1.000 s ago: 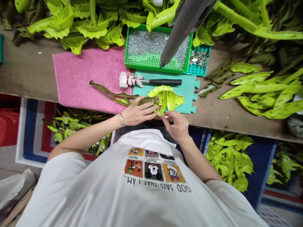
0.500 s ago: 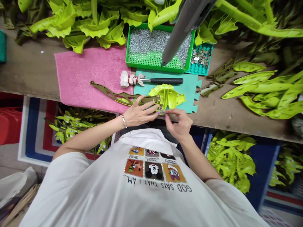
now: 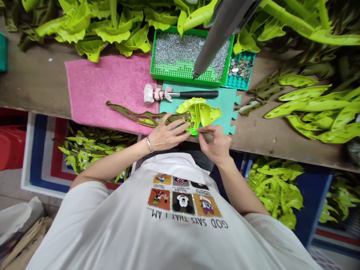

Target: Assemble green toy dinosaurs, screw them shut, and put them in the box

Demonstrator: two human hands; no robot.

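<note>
My left hand (image 3: 168,135), with a bracelet at the wrist, lies with spread fingers over an olive-brown curved plastic part (image 3: 132,111). That part is joined to a lime-green wavy-edged plastic piece (image 3: 206,112), which rests on the teal foam mat (image 3: 229,112). At the piece's near edge, my right hand (image 3: 215,142) has thumb and index finger pinched together. What they pinch is too small to make out. A bright green glow (image 3: 193,131) shows between the two hands. Beyond them lies a black-handled hammer (image 3: 198,94), its head wrapped in white.
A green basket (image 3: 188,79) of small metal screws stands behind the mat, beside a teal tray (image 3: 240,83) of small discs. A grey pointed tool (image 3: 208,52) hangs overhead. Left is a pink towel (image 3: 95,86). Lime-green parts (image 3: 309,108) lie right; crates (image 3: 42,150) stand below the table.
A bright green light now shows at the spot between my hands. My right hand has shifted slightly to the right, while my left hand stays on the part.
</note>
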